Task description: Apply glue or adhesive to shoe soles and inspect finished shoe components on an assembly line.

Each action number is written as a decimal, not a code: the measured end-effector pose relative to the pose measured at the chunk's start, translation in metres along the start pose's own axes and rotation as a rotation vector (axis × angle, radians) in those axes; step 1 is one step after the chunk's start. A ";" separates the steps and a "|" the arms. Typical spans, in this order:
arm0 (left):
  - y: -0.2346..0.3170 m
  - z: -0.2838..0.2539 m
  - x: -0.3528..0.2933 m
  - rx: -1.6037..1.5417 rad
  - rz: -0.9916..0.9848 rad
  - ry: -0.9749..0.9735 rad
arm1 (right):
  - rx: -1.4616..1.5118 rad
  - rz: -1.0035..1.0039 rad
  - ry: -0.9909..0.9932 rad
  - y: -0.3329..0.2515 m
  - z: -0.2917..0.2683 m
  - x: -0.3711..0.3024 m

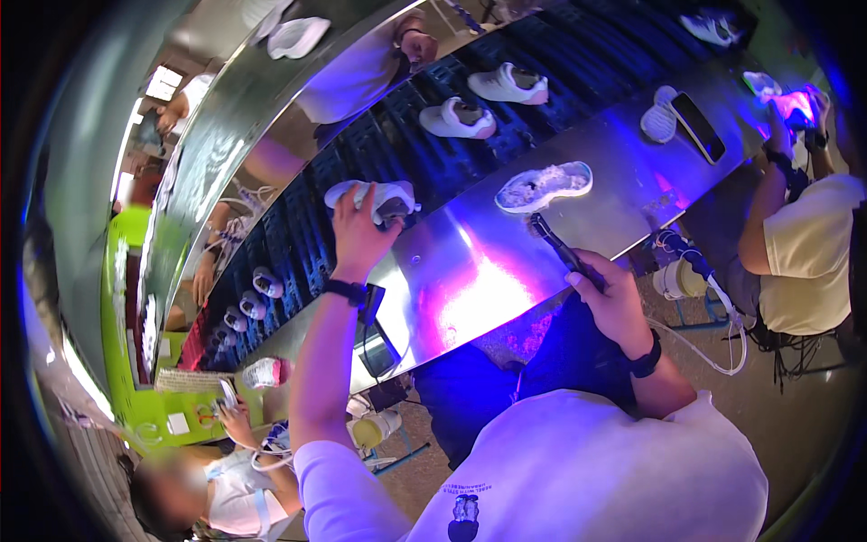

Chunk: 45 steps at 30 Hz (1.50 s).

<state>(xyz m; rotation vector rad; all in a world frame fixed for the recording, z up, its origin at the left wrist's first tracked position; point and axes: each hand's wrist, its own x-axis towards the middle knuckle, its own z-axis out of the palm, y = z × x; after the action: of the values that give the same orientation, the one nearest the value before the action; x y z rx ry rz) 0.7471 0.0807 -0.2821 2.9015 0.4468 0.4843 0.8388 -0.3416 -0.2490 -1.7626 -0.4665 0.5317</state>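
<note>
Left hand [359, 226] was up at the edge of the dark conveyor belt [424, 154], fingers wrapped around a white shoe [384, 199] sitting right where belt meets the metal worktable [506, 262]. Black wristband on that arm. Right hand [610, 294] was closed around a dark pen-shaped tool [555, 242], tip pointing up toward a second white shoe [545, 186] lying sole-up on the table, just short of touching it as far as I could tell. Purple-pink light washed over the table surface between the 2 hands. 2 more white shoes [470, 117] were riding the belt further along. A phone [697, 126] lay flat on the table to the right, beside a white sole piece [659, 117]. Another person [804, 244] in a pale shirt was seated at the right end, hands near a pink-lit item.
</note>
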 end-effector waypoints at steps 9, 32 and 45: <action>-0.025 0.042 0.001 -0.034 -0.226 -0.235 | 0.003 0.051 0.076 -0.017 -0.011 -0.025; 0.126 -0.105 -0.104 -0.666 -0.187 0.293 | 0.046 0.085 0.051 -0.001 0.005 -0.004; 0.108 0.008 -0.133 -0.314 -0.523 -0.036 | 0.108 0.111 -0.022 -0.015 -0.006 -0.031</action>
<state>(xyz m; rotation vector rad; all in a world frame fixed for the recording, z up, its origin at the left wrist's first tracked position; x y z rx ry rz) 0.6579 -0.0637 -0.3052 2.3624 0.9855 0.3742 0.8161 -0.3599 -0.2299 -1.6871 -0.3501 0.6439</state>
